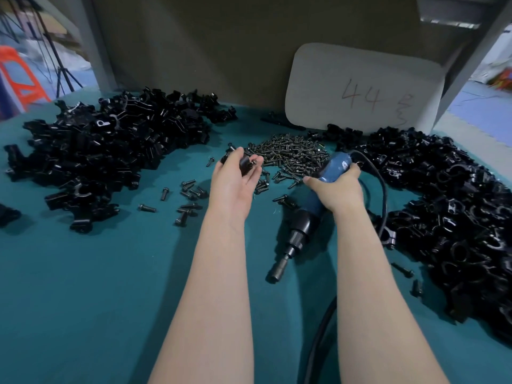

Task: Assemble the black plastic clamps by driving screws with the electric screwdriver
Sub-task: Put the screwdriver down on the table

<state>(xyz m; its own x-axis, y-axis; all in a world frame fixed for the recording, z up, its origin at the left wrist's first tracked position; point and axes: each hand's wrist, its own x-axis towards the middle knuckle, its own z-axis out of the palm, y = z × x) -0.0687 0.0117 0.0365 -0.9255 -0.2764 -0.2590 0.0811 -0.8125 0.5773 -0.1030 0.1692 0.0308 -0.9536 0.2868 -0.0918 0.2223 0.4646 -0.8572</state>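
Observation:
My left hand point(235, 180) holds a black plastic clamp point(245, 164) with a screw at its fingertips, just in front of the screw pile point(293, 153). My right hand point(336, 189) grips the blue body of the electric screwdriver point(310, 212), whose black nose and bit point toward me, low over the teal table point(110, 286). A large heap of black clamp parts point(110, 151) lies to the left. A second heap of clamps point(448, 212) lies to the right.
Loose screws point(188, 200) are scattered left of my left hand, and two lie near the right heap point(403, 270). The screwdriver's black cord point(318, 342) runs off the near edge. A white card marked 44 point(363, 90) leans against the back wall.

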